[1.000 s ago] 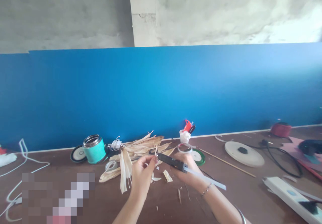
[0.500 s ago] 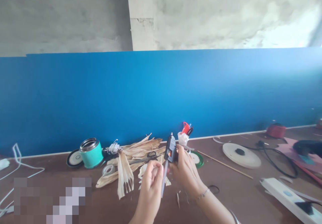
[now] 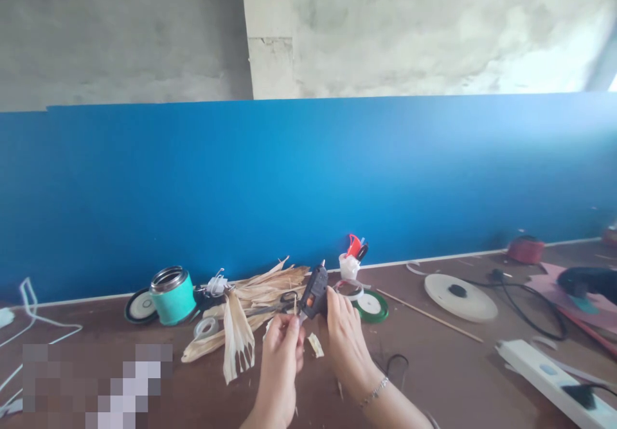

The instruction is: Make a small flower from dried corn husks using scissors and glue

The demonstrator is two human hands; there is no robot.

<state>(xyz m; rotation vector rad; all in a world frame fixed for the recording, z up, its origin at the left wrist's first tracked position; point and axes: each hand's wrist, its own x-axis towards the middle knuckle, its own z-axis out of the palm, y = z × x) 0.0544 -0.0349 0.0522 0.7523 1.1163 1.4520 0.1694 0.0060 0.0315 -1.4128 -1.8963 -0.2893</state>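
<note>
My right hand (image 3: 344, 332) is wrapped around the grip of a black glue gun (image 3: 315, 289), its nozzle tilted upward and away. My left hand (image 3: 282, 345) is closed just below the gun's rear end. From its fingertips a thin pale strip (image 3: 295, 305) sticks up. A short bit of translucent glue stick (image 3: 303, 318) shows between the gun and those fingers; whether they grip it too, I cannot tell. Behind the hands lie dried corn husks (image 3: 270, 287), one with a fringed end (image 3: 237, 345), and a pair of scissors (image 3: 289, 299).
A turquoise metal jar (image 3: 172, 297) and a tape roll (image 3: 206, 328) are on the left. Behind the gun stands a white cup (image 3: 349, 267) of tools. Rightward lie a green ribbon spool (image 3: 378, 307), a thin wooden stick (image 3: 429, 315), a white disc (image 3: 441, 300) and a power strip (image 3: 544, 374).
The glue gun has shifted left and tilted more, with my right hand following. My left hand has come up to its rear end, and the long hanging glue stick is now mostly out of sight.
</note>
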